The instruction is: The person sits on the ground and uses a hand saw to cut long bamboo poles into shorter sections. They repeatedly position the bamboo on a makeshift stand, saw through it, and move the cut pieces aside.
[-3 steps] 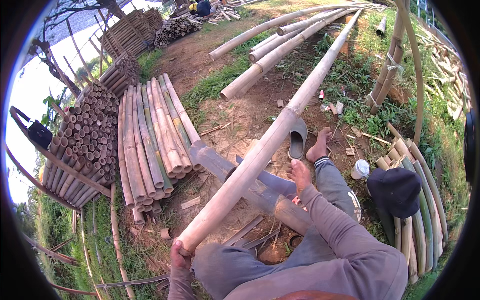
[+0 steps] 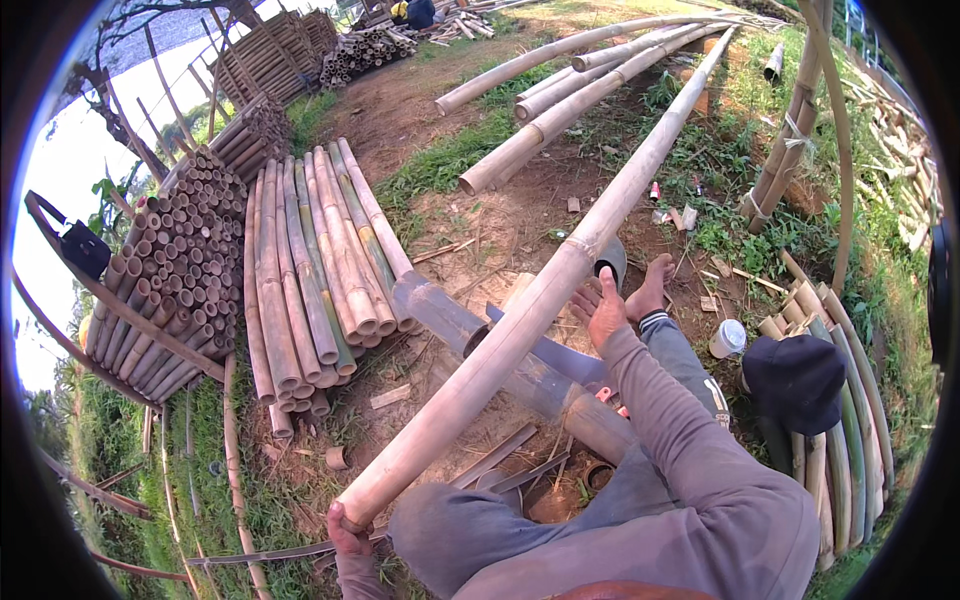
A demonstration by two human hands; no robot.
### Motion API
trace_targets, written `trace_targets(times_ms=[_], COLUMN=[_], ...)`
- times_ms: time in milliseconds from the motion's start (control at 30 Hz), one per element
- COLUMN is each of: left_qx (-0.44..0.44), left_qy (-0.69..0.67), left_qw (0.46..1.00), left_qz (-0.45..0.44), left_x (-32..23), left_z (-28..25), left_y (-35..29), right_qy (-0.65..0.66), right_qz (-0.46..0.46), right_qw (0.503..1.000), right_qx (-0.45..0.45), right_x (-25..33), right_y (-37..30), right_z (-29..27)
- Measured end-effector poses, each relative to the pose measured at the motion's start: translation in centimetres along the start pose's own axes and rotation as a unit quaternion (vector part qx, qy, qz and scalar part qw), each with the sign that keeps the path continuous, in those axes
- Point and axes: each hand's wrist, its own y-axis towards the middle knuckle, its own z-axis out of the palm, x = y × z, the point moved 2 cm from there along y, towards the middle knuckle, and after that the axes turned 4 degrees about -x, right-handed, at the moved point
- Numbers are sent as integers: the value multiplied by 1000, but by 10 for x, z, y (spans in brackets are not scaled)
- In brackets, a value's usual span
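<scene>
Farthest to the left of the long bamboo pole (image 2: 550,280), a stack of cut bamboo (image 2: 180,270) showed its round open ends, and nearer the pole lay a row of bamboo lengths (image 2: 305,275), side by side. The left hand (image 2: 347,528) was at the pole's near end, its fingers curled snugly round the cut rim, holding that end. From there the pole slanted away and up to the right, a trousered knee (image 2: 430,515) just beside its near end. Crosswise beneath the pole passed a thick grey bamboo log (image 2: 545,388); whether the two touched could not be told. A flat bluish blade (image 2: 560,358) reached out to the pole's right, and loose bamboo poles (image 2: 560,135) lay to the left of its far part. Close along the pole's right side was the right hand (image 2: 603,312), palm bare and fingers spread wide, gripping nothing; contact with the pole was unclear. A grey slipper (image 2: 618,262) peeped out partly behind the pole, with a bare foot (image 2: 652,287) near it. Well apart to the pole's right stood a white lidded cup (image 2: 728,339), then a dark cap (image 2: 793,385) and a bundle of bamboo (image 2: 855,430).
</scene>
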Motion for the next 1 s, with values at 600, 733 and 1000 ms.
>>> trace_targets(times_ms=[600,733,1000], left_qx=[-167,-296,-385], left_qy=[-367,-368,-294], left_qw=[896,846,828], left_qz=[186,245,280], left_x=[-37,-56,-77], left_z=[33,-85,-230], left_y=[52,45,61], right_qy=[-217,-130,47], right_qz=[360,113,91], right_qw=[881,982,995], right_qx=[218,75,11], right_x=[-221,-146,-112], right_y=[-272,-178,-42], right_z=[193,149,188])
